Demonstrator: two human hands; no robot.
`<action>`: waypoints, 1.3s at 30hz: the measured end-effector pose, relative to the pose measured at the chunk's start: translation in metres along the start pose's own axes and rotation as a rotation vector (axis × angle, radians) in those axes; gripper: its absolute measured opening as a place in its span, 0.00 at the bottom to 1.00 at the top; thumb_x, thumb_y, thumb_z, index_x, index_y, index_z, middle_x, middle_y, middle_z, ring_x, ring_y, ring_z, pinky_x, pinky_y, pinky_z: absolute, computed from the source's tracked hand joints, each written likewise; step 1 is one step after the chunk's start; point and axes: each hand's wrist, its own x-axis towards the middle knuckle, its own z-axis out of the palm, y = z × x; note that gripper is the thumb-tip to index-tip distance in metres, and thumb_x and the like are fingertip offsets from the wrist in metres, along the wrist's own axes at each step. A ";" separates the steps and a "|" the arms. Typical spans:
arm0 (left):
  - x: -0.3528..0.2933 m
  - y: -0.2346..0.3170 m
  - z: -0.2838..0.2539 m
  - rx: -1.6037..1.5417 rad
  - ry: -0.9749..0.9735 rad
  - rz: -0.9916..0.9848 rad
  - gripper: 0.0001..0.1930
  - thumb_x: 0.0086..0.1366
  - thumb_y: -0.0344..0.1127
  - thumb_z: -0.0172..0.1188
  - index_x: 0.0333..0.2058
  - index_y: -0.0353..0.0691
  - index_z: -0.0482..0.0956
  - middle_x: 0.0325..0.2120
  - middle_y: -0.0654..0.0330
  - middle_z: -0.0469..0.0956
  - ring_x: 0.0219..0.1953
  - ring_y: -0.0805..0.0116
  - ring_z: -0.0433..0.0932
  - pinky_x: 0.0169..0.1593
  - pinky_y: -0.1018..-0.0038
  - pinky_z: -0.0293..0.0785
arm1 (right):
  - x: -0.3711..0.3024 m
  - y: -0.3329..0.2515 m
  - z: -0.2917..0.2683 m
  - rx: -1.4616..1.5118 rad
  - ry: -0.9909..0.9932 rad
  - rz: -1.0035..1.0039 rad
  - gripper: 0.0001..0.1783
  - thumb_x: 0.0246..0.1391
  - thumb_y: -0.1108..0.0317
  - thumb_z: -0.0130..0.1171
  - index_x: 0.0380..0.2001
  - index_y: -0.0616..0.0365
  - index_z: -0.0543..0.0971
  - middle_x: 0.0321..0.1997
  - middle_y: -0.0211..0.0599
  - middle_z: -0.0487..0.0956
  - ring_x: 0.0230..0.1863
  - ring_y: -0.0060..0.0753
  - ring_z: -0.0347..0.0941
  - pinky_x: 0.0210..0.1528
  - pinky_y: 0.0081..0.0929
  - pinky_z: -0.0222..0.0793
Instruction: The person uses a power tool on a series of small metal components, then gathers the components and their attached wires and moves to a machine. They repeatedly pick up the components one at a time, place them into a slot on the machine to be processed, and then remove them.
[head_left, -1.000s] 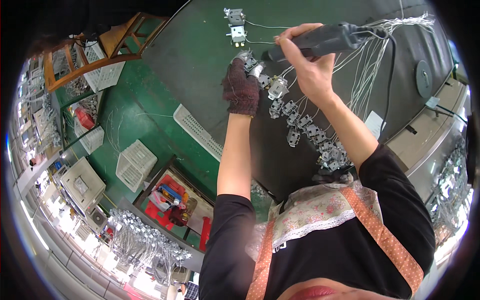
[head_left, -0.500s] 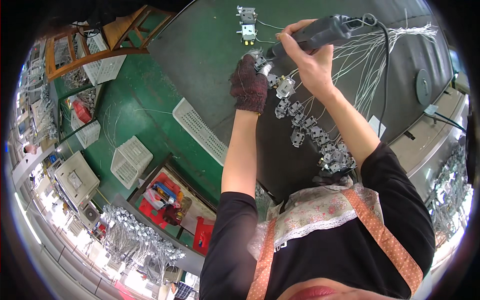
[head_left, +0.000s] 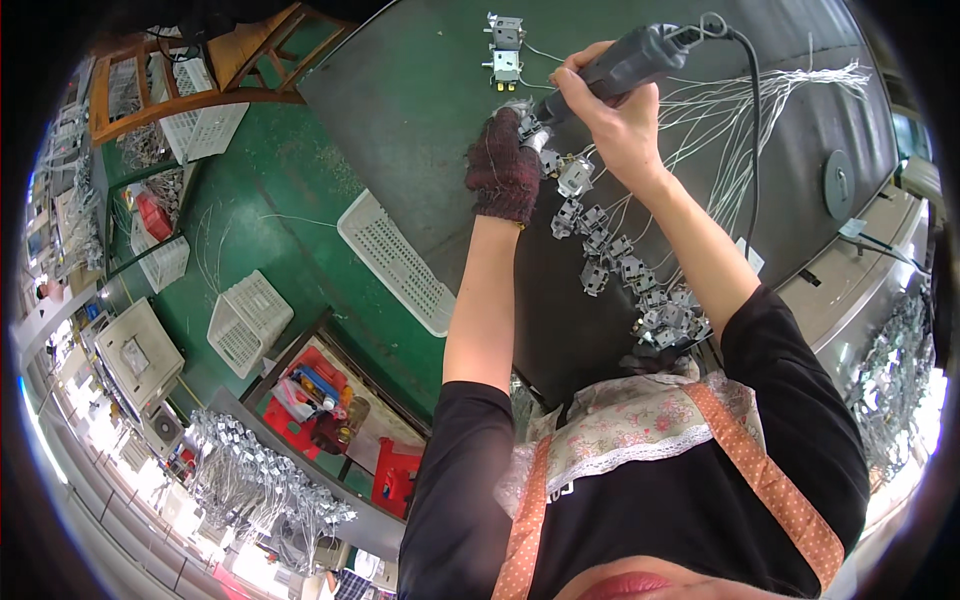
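My left hand (head_left: 502, 172), in a dark red knitted glove, is closed around a small grey metal thermostat-like switch unit (head_left: 531, 125). Bare, my right hand (head_left: 628, 132) grips a dark grey corded electric screwdriver (head_left: 638, 62), tilted so its nose meets the unit at the left fingertips; the bit itself cannot be made out. Beyond the glove stand two similar units, one silver with yellow terminals (head_left: 506, 67) and one grey (head_left: 507, 34). A row of more units (head_left: 597, 240) trails from beside the glove toward my apron, several bunched at its near end.
Thin white wires (head_left: 735, 140) fan across the dark table (head_left: 410, 110) to the right. The screwdriver's black cord (head_left: 757, 150) hangs over them. A round grey disc (head_left: 838, 178) lies at the right edge. Left of the table are a white perforated basket (head_left: 392, 255) and a red tray (head_left: 310, 385) with bottles.
The view has shifted slightly. The screwdriver has tipped a little and moved slightly left, with its nose still at the unit in my left hand. Both grips stay the same.
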 end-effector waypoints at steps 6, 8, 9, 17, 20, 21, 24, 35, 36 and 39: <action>0.001 0.001 -0.007 0.039 -0.055 0.014 0.21 0.60 0.41 0.69 0.50 0.38 0.79 0.45 0.46 0.83 0.49 0.44 0.82 0.52 0.53 0.77 | 0.007 0.004 -0.004 -0.172 -0.077 0.079 0.08 0.62 0.70 0.64 0.39 0.64 0.78 0.37 0.33 0.82 0.40 0.23 0.79 0.47 0.25 0.74; 0.006 0.009 -0.013 0.038 -0.143 -0.090 0.22 0.60 0.40 0.69 0.51 0.38 0.79 0.45 0.47 0.83 0.48 0.44 0.82 0.51 0.52 0.77 | 0.007 0.004 -0.004 -0.087 -0.057 0.089 0.08 0.61 0.72 0.65 0.40 0.64 0.78 0.37 0.33 0.82 0.40 0.24 0.79 0.49 0.26 0.73; 0.007 0.012 -0.015 0.038 -0.143 -0.088 0.22 0.60 0.40 0.69 0.51 0.38 0.79 0.45 0.47 0.83 0.48 0.44 0.82 0.51 0.52 0.77 | 0.006 0.005 -0.005 -0.086 -0.056 0.088 0.08 0.61 0.72 0.65 0.40 0.64 0.78 0.37 0.33 0.82 0.40 0.24 0.79 0.49 0.26 0.73; 0.046 0.016 -0.039 0.076 0.175 0.063 0.33 0.57 0.47 0.74 0.59 0.43 0.75 0.52 0.48 0.78 0.53 0.41 0.77 0.55 0.51 0.75 | 0.007 0.026 -0.017 -0.027 0.181 0.076 0.08 0.58 0.70 0.68 0.31 0.60 0.79 0.26 0.22 0.77 0.29 0.13 0.70 0.33 0.18 0.65; 0.083 0.026 -0.045 0.183 -0.047 -0.047 0.40 0.59 0.51 0.72 0.65 0.40 0.68 0.54 0.44 0.77 0.57 0.42 0.76 0.57 0.52 0.75 | 0.004 0.023 -0.015 0.012 0.144 0.124 0.08 0.58 0.70 0.69 0.32 0.60 0.79 0.26 0.22 0.77 0.28 0.13 0.70 0.33 0.19 0.66; 0.096 0.023 -0.045 0.229 -0.218 -0.096 0.42 0.57 0.51 0.73 0.66 0.40 0.66 0.53 0.44 0.78 0.57 0.42 0.76 0.57 0.52 0.75 | 0.002 0.023 -0.012 0.018 0.142 0.124 0.08 0.58 0.70 0.69 0.32 0.60 0.79 0.26 0.22 0.77 0.28 0.13 0.70 0.33 0.19 0.66; 0.109 0.017 -0.031 0.318 -0.268 -0.070 0.50 0.53 0.51 0.76 0.69 0.42 0.58 0.54 0.44 0.77 0.55 0.42 0.78 0.55 0.51 0.76 | -0.004 0.032 -0.009 -0.029 0.105 0.113 0.07 0.58 0.71 0.68 0.32 0.60 0.79 0.26 0.22 0.76 0.29 0.13 0.70 0.33 0.18 0.66; 0.108 -0.025 -0.029 -0.356 -0.362 -0.273 0.21 0.60 0.45 0.69 0.48 0.41 0.84 0.35 0.66 0.84 0.30 0.78 0.77 0.33 0.76 0.71 | -0.010 0.024 -0.013 0.072 0.164 0.082 0.06 0.56 0.74 0.68 0.32 0.61 0.79 0.28 0.23 0.77 0.29 0.12 0.70 0.33 0.18 0.66; 0.104 -0.024 -0.031 -0.554 -0.454 -0.343 0.21 0.60 0.44 0.69 0.49 0.41 0.83 0.37 0.63 0.84 0.34 0.73 0.79 0.37 0.74 0.73 | -0.010 0.021 -0.012 0.099 0.177 0.073 0.06 0.56 0.73 0.68 0.32 0.61 0.79 0.28 0.23 0.77 0.29 0.13 0.69 0.32 0.17 0.65; 0.091 0.012 -0.040 -0.766 -0.555 -0.465 0.18 0.63 0.43 0.66 0.50 0.44 0.82 0.35 0.65 0.83 0.30 0.75 0.77 0.32 0.76 0.71 | -0.009 0.006 -0.020 0.041 0.205 0.070 0.06 0.56 0.74 0.68 0.32 0.62 0.79 0.28 0.23 0.77 0.29 0.13 0.69 0.32 0.17 0.65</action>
